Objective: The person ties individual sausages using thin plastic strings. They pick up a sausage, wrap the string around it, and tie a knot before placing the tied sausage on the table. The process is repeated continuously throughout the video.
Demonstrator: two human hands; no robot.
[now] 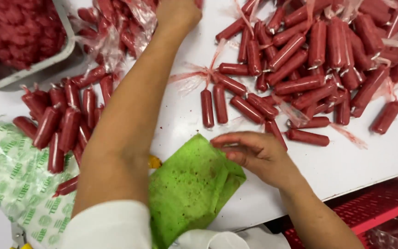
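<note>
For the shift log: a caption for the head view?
Right hand pins green leaf; left hand reaches among red sausage sticks.

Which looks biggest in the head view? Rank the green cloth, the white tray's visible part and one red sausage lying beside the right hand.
1. Green cloth, though nearest the camera.
2. White tray, partly cropped.
3. Red sausage near the right hand.

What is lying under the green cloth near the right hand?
The green cloth lies on the white table. A small yellow object peeks out at its left edge. The right hand touches its top; anything else beneath is covered.
</note>
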